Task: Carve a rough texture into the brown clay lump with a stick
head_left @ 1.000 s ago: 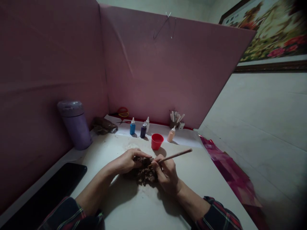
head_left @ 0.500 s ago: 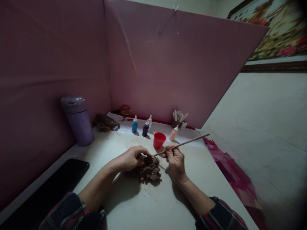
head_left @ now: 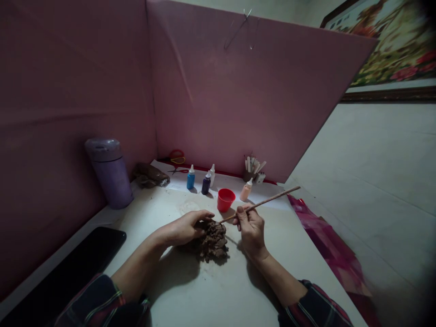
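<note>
A rough, lumpy mass of brown clay point(head_left: 214, 243) sits on the white tabletop in front of me. My left hand point(head_left: 187, 227) curves around its left and top side, thumb and fingers gripping it. Between the thumb and fingertips of my right hand point(head_left: 251, 227) is a thin brown stick point(head_left: 275, 197), slanting up to the right. The lower tip of the stick meets the top right edge of the clay near my left fingertips; whether it presses in, I cannot tell. Just behind the hands stands a red cup point(head_left: 225, 200).
Behind the cup stand a blue bottle point(head_left: 190, 178), a dark purple bottle point(head_left: 206, 183), a white bottle point(head_left: 212, 175) and a peach bottle point(head_left: 245, 190). Further around are a tool holder point(head_left: 251, 171), scissors point(head_left: 179, 171), a brown bag point(head_left: 150, 175), a purple tumbler point(head_left: 112, 177) and a black slab-like object point(head_left: 98, 247).
My right hand has shifted slightly to the right with the stick. My left fingers have lifted a little at the clay's top. The clay stays in place.
</note>
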The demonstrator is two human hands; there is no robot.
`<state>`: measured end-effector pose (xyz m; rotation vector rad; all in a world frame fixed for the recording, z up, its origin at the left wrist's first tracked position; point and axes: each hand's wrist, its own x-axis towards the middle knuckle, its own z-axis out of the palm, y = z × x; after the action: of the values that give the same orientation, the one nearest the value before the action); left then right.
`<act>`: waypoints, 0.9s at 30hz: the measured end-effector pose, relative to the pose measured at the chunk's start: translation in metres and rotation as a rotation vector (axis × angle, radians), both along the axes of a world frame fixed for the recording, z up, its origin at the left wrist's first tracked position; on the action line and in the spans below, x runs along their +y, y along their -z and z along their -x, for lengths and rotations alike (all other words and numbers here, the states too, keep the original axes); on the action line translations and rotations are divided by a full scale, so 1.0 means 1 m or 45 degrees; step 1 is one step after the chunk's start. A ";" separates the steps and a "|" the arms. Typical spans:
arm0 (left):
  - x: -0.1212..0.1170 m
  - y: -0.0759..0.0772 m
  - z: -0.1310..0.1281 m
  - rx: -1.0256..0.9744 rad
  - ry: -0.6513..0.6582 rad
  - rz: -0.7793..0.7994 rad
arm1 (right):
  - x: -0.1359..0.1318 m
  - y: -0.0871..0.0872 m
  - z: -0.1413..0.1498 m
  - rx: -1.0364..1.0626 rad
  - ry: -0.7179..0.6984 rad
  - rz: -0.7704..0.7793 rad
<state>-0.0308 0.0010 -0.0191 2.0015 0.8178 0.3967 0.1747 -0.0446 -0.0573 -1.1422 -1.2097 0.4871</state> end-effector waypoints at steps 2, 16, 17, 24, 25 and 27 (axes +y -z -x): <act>0.000 -0.002 0.000 0.000 0.012 0.004 | 0.002 0.001 -0.001 0.109 -0.031 0.019; 0.002 -0.004 0.000 -0.055 -0.015 0.026 | -0.001 -0.001 0.004 0.375 -0.085 -0.032; 0.002 -0.003 0.000 -0.061 -0.017 0.033 | -0.002 -0.001 0.006 0.386 -0.090 -0.034; 0.008 0.007 0.001 -0.205 -0.001 0.072 | -0.007 -0.007 0.007 0.272 -0.029 -0.091; 0.008 0.008 0.001 -0.220 0.004 0.073 | -0.006 -0.007 0.005 0.212 0.023 -0.093; 0.008 0.008 0.001 -0.220 0.005 0.088 | -0.004 -0.007 0.000 0.051 0.101 -0.064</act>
<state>-0.0314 0.0090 -0.0271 1.8755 0.7096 0.5243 0.1743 -0.0485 -0.0505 -1.1278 -1.1320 0.4156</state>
